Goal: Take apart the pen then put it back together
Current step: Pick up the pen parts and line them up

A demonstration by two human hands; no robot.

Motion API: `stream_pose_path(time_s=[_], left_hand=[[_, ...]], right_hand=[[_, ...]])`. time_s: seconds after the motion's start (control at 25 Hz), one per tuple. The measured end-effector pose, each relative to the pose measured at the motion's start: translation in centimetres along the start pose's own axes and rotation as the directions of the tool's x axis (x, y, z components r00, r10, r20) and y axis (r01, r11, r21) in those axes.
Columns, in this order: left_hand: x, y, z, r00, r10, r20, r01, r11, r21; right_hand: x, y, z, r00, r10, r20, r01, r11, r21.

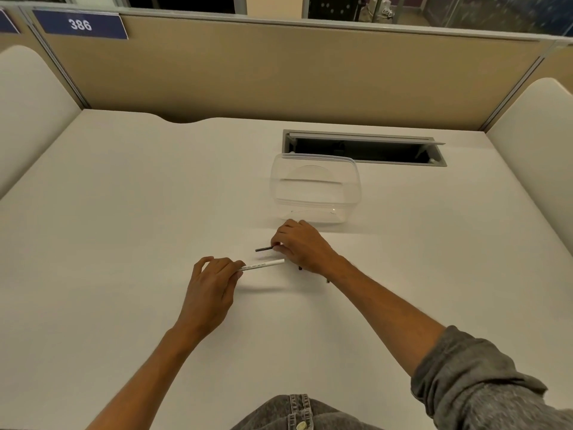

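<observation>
My left hand (214,287) pinches the left end of a white pen barrel (263,264), which points right and hangs just above the white desk (124,212). My right hand (302,246) holds a thin dark rod (263,249), apparently the pen's refill, by its right end; the rod sticks out to the left, a little above the barrel's open end. The two parts are apart. Small dark pieces (299,268) peek out from under my right wrist on the desk; another dark piece (328,280) lies beside the forearm.
A clear plastic container (316,189) stands just behind my right hand. Behind it, a cable slot (362,148) is open in the desk. Beige partition walls close off the back and both sides.
</observation>
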State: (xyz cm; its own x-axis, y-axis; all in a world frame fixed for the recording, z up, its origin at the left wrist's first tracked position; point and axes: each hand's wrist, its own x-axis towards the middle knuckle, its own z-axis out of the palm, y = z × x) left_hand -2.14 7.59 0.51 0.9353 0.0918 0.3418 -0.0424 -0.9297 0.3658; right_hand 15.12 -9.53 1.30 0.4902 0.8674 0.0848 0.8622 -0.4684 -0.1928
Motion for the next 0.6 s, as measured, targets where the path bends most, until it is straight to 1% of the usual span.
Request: stream_pose_path(time_s=[0.08, 0.12, 0.2, 0.24, 0.28, 0.4, 0.6], left_hand=[[0.3, 0.0, -0.2, 1.0, 0.009, -0.009, -0.009, 1.0, -0.002], [0.5, 0.1, -0.2, 1.0, 0.012, -0.012, -0.012, 1.0, -0.003], [0.9, 0.3, -0.3, 1.0, 0.021, -0.019, -0.021, 1.0, -0.004], [1.1, 0.4, -0.3, 0.999, 0.026, -0.024, -0.026, 1.0, -0.001], [1.4, 0.5, -0.4, 0.999, 0.032, -0.028, -0.032, 0.999, 0.001], [2.2, 0.9, -0.3, 0.998, 0.047, -0.036, -0.047, 0.999, -0.001], [2.9, 1.6, -0.2, 0.998, 0.057, -0.029, -0.057, 0.998, -0.011]], right_hand=[[0.0, 0.4, -1.5, 0.994, 0.022, -0.104, -0.02, 1.0, 0.023], [0.1, 0.8, -2.4, 0.982, 0.049, -0.18, -0.044, 0.998, 0.033], [0.6, 2.1, -4.2, 0.936, 0.114, -0.334, -0.11, 0.993, 0.031], [0.8, 2.9, -5.1, 0.916, 0.144, -0.375, -0.148, 0.989, 0.018], [1.2, 3.7, -5.7, 0.906, 0.172, -0.386, -0.187, 0.982, 0.001], [2.4, 6.2, -6.9, 0.911, 0.253, -0.327, -0.28, 0.959, -0.039], [4.0, 8.7, -7.2, 0.903, 0.334, -0.27, -0.357, 0.933, -0.04]])
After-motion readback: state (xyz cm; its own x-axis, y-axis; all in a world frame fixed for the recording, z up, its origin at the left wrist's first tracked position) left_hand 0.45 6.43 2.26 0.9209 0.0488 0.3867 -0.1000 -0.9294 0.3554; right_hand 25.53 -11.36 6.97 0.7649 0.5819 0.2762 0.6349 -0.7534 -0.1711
